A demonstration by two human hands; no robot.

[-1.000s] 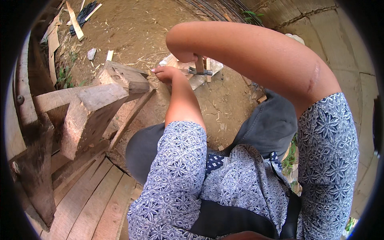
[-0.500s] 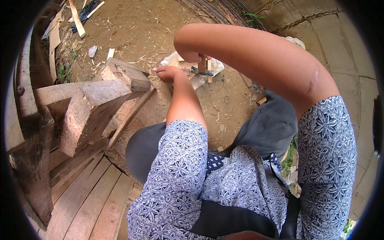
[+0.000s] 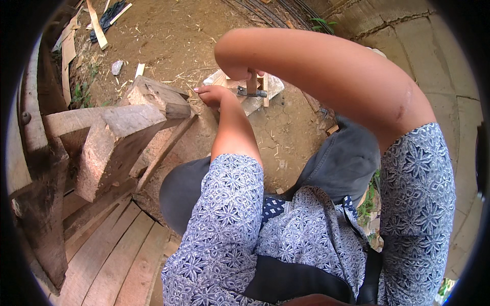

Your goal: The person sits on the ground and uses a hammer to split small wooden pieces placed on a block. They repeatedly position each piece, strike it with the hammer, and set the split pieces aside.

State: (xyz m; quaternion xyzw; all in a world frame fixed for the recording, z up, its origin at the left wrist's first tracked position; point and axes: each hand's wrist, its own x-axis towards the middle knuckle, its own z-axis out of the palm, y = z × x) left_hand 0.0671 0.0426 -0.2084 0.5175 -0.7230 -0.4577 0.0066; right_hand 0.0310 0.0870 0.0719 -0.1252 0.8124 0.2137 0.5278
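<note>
My right hand [image 3: 236,68] is wrapped round the wooden handle of a claw hammer [image 3: 252,92], its metal head hanging low over a work spot on the ground. Beneath the hammer lie light wooden pieces [image 3: 266,81], resting on a pale flat stone [image 3: 276,87]. Just left of the hammer head, my left hand [image 3: 210,95] is closed at the edge of the wood, thumb and fingers together. What those fingers hold, if anything, is hidden.
A rough timber frame [image 3: 97,148] with thick beams stands close on my left, over a plank surface [image 3: 112,255]. Wood strips [image 3: 97,25] and a dark cloth [image 3: 109,20] lie far left. Thin rods [image 3: 255,13] lie at the back; a concrete slab [image 3: 429,61] is right.
My right hand and the hammer have shifted slightly left, bringing the hammer head nearer my left hand. My left hand stays almost in place.
</note>
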